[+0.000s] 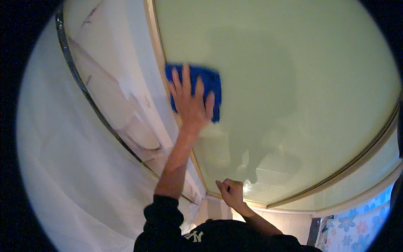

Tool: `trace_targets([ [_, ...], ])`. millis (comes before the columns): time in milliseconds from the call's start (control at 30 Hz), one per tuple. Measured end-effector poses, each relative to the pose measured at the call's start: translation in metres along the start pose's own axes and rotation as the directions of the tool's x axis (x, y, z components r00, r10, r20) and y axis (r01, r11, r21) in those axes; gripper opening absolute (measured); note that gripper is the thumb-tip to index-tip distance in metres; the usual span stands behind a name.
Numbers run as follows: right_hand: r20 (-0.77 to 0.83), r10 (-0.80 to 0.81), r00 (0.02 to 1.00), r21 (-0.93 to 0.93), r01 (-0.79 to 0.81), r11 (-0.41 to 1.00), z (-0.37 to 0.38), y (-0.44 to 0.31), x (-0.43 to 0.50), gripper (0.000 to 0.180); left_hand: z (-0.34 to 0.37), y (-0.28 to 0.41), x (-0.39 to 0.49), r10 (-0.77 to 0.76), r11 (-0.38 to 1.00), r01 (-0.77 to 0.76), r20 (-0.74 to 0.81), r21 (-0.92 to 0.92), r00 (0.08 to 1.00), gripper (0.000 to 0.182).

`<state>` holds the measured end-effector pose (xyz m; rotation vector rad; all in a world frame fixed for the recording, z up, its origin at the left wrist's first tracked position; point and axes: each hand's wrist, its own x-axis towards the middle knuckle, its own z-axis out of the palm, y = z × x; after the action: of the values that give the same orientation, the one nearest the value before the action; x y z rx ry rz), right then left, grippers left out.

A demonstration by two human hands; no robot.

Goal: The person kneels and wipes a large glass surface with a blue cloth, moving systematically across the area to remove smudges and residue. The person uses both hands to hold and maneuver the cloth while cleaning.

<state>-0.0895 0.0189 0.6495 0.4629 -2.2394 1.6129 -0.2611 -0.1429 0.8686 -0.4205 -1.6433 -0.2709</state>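
My left hand [192,104] lies with spread fingers on a folded dark blue cloth [209,75], pressing it flat against a large smooth pale green panel [267,94]. The cloth touches the panel's edge beside the wooden frame strip [160,47]. Lower down, my right hand [232,192] is curled into a loose fist near the panel's bottom corner; nothing shows in it. Whether it touches the panel cannot be told. A shadow and a small bright reflection show on the panel.
Pale translucent sheeting [78,157] hangs at the left, crossed by a dark curved strip [94,104]. Next to the frame runs a whitish board [154,110]. A curved-looking frame rail [343,167] borders the panel at the right. Flower-patterned fabric [355,226] is at the lower right.
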Motion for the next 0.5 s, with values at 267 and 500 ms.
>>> trace_targets([
  [267,-0.04,0.033,0.999,-0.012,-0.033,0.999,0.008,0.012,0.002,0.036,0.015,-0.008,-0.017,0.021,1.0,-0.019,-0.101,0.023,0.995,0.051],
  [500,-0.011,0.054,0.999,0.011,-0.053,0.999,-0.008,0.011,0.017,0.028,0.029,0.001,-0.197,-0.061,0.998,0.063,0.091,-0.015,0.994,0.057],
])
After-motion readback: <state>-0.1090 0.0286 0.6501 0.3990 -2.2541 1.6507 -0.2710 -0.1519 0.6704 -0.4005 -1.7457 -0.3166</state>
